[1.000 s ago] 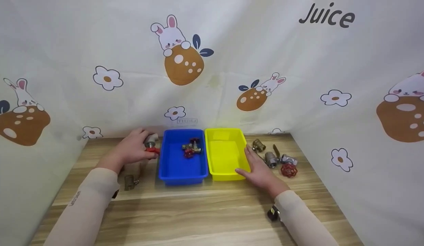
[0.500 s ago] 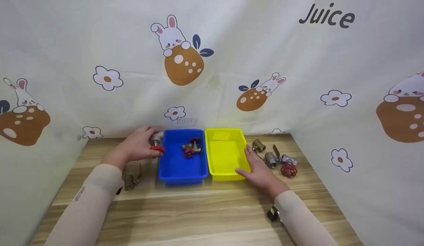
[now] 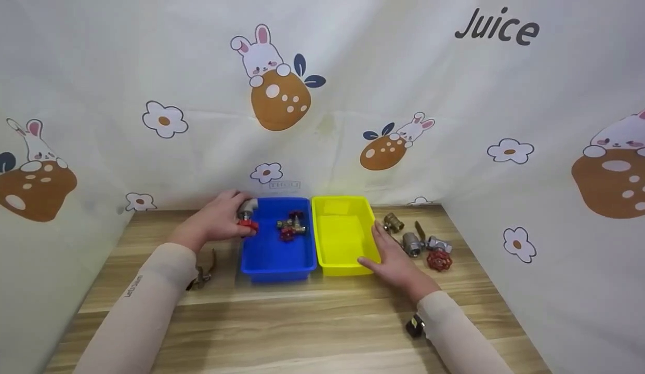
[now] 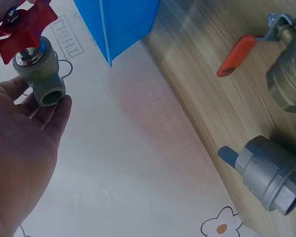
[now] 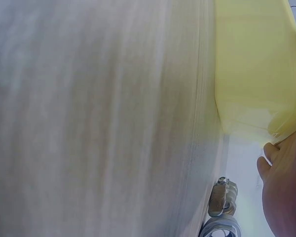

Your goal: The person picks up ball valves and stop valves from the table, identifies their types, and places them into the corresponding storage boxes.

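Observation:
My left hand (image 3: 215, 221) holds a valve (image 3: 247, 212) with a grey plastic body and a red handwheel, at the left rim of the blue bin (image 3: 278, 265). In the left wrist view the fingers lie behind the valve body (image 4: 43, 76), and the handwheel (image 4: 37, 24) is cut by the frame's corner. Inside the blue bin lie small brass valves (image 3: 293, 227) with red handwheels. Beside it stands the yellow bin (image 3: 348, 269). My right hand (image 3: 397, 262) rests with extended fingers along the yellow bin's right side, thumb at its front rim.
Left of the blue bin, a ball valve (image 3: 201, 279) is partly hidden by the left sleeve. On the right lie a brass fitting (image 3: 394, 222), a silver ball valve (image 3: 412, 244) and a valve with a red handwheel (image 3: 439, 258). A printed cloth rises behind the table.
My left hand has moved right with the grey valve, from beside the blue bin to over its left rim. The right hand keeps its place on the yellow bin.

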A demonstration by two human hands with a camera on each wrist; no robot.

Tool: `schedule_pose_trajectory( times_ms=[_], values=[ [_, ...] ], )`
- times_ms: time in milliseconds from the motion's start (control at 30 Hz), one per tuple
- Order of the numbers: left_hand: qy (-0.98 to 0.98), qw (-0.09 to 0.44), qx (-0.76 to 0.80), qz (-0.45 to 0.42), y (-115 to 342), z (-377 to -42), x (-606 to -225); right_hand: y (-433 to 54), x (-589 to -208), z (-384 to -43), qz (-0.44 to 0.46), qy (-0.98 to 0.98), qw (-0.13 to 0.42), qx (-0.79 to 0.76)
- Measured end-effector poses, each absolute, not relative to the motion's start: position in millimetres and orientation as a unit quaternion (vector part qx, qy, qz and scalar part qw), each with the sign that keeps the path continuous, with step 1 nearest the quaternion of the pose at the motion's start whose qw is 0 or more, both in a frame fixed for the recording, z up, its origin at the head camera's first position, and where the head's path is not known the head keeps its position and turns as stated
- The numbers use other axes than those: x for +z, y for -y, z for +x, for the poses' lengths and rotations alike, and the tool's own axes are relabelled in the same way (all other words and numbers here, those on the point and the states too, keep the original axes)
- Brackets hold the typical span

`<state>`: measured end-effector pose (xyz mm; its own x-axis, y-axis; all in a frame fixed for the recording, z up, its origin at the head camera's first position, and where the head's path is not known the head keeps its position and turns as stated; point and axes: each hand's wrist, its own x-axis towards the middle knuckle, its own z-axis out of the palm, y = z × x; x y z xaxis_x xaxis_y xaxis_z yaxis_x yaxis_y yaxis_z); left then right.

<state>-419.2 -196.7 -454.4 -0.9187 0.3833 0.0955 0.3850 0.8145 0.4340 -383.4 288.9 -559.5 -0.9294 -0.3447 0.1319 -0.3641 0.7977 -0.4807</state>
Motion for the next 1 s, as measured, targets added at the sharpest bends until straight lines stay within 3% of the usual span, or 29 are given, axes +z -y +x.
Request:
schedule_pose_trajectory(
  times_ms=[1000],
  values=[
    [0.957, -0.031, -0.195, -0.213, 168.4, -440.7, -449.9, -289.9, -558.0, -381.1, 0.188, 0.947, 0.017, 0.261]
  ],
)
